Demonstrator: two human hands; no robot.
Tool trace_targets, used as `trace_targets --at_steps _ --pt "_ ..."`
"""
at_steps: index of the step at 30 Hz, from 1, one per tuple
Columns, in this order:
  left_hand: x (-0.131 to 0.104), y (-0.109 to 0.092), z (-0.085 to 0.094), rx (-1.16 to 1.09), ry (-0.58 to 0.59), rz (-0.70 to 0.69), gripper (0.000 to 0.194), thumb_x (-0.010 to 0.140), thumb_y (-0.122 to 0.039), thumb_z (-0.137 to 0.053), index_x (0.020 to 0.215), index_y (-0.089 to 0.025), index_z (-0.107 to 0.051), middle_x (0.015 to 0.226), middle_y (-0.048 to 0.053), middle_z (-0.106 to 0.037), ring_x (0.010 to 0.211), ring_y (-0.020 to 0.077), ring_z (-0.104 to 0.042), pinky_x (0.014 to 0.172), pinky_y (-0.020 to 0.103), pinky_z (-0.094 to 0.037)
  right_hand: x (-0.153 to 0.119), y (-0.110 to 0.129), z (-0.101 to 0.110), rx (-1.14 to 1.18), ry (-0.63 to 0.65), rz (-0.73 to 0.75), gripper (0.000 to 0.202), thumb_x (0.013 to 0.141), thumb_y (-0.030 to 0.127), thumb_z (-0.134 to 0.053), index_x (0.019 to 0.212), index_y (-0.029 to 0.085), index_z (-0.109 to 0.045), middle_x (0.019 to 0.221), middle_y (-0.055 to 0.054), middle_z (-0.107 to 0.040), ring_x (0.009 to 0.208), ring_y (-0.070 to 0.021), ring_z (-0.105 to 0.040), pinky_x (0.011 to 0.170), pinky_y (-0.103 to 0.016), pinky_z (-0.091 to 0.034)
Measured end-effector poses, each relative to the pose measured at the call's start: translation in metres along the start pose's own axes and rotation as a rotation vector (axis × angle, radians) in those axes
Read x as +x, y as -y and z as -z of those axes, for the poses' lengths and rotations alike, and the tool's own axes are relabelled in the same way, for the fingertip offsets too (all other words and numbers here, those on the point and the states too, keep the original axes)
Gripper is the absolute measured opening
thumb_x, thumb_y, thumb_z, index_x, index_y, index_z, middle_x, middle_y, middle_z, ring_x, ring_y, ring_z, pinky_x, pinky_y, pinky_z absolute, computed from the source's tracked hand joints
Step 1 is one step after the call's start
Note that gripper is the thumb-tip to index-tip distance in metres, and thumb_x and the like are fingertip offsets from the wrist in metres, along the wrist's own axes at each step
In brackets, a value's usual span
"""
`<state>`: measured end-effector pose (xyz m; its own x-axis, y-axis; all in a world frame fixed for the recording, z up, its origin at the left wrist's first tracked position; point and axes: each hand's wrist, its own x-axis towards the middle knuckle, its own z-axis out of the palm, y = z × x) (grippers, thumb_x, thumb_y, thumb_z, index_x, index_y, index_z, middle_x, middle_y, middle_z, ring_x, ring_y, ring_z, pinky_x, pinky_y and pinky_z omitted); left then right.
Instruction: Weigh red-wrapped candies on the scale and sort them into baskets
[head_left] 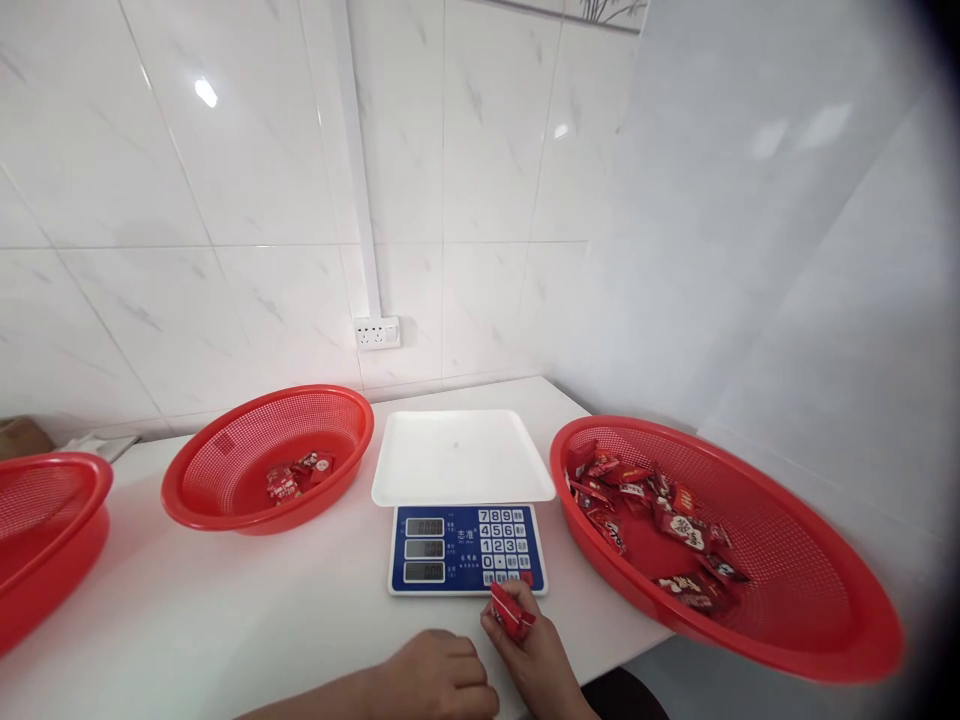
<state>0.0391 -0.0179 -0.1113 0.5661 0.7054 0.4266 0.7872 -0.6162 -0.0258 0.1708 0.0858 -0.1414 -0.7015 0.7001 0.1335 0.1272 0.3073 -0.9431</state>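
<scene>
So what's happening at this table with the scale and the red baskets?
A person sits at a white table. The right hand pinches a red candy packet just in front of the digital scale, whose white tray is bare. The left hand rests closed on the table. Red baskets on either side hold more packets.

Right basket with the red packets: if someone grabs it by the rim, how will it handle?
The right basket looks like thin perforated plastic, so probably light and a bit flexible at the rim. It sticks out past the table edge, so a downward push on the near side may tip it. The loose packets would likely slide to the low side.
</scene>
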Motion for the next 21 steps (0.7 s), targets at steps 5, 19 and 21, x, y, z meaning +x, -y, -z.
trace_targets --at_steps 5,19,21 --pt "0.000 0.005 -0.056 -0.188 0.032 0.089 0.024 0.088 -0.034 -0.043 0.078 -0.022 -0.062 0.064 -0.002 -0.065 0.057 0.0103 -0.056 0.055 0.018 -0.041 0.003 -0.003 0.000 0.053 -0.121 -0.016 0.018 0.076 0.039 -0.056 0.077 0.021 -0.051 0.080 -0.002 -0.062 0.077 -0.0189 -0.059 0.070 -0.029 -0.046" --pt "-0.001 0.023 -0.044 -1.013 0.185 0.593 0.034 0.077 -0.043 -0.057 0.095 -0.017 -0.069 0.088 0.008 -0.069 0.069 0.0146 -0.063 0.063 0.020 -0.048 0.082 0.103 0.023 0.270 -0.104 -0.092 0.034 0.078 0.051 -0.053 0.092 0.020 -0.049 0.063 0.004 -0.054 0.052 -0.0099 -0.051 0.049 -0.022 -0.038" --pt "-0.002 0.023 -0.045 -1.053 0.154 0.628 0.032 0.076 -0.041 -0.058 0.093 -0.017 -0.070 0.086 0.008 -0.069 0.067 0.0145 -0.063 0.062 0.021 -0.047 0.092 0.110 0.020 0.348 -0.098 -0.079 0.035 0.079 0.053 -0.050 0.091 0.020 -0.050 0.066 0.003 -0.056 0.054 -0.0099 -0.052 0.050 -0.022 -0.037"
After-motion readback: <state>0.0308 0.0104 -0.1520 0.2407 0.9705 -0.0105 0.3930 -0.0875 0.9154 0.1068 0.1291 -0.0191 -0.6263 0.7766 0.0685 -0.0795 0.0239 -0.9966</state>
